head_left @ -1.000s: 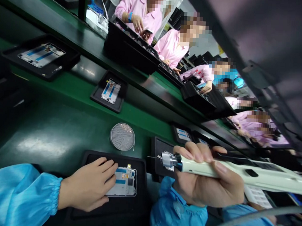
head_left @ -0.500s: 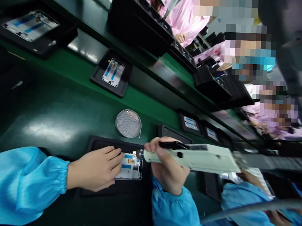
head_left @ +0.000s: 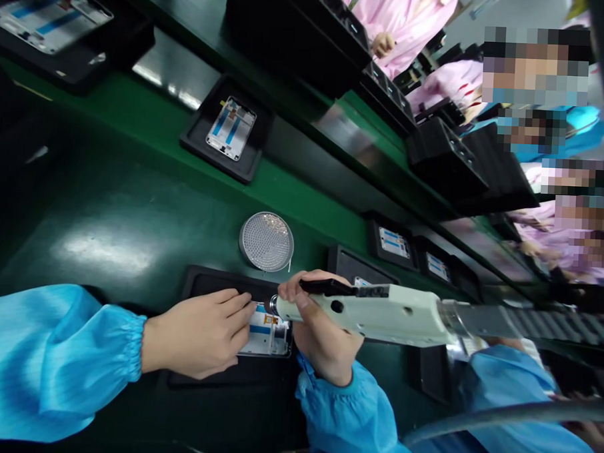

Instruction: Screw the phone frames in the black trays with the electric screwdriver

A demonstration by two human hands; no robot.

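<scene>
A phone frame (head_left: 264,342) with blue strips and an orange flex part lies in a black tray (head_left: 199,282) on the bench. My left hand (head_left: 202,332) is closed over its left part, fingers by the upper edge and thumb by the lower; that part is hidden. My right hand (head_left: 324,334) wraps round a pale green electric screwdriver (head_left: 393,314) with a black lever. The tool lies nearly level, its nose over the upper part of the frame near my left fingertips. Whether the bit touches is hidden.
Beyond the tray sits a round dish (head_left: 266,241) of small shiny pieces. Trays with phone frames (head_left: 231,128) line the green strip behind. A ribbed sleeve (head_left: 508,322) and a grey hose (head_left: 514,415) run right, near a co-worker's blue sleeve (head_left: 513,376). Black boxes (head_left: 290,46) stand farther back.
The screwdriver's nose has shifted slightly left over the phone frame, closer to my left fingertips. My left hand stays on the frame. The whole view has shifted a little.
</scene>
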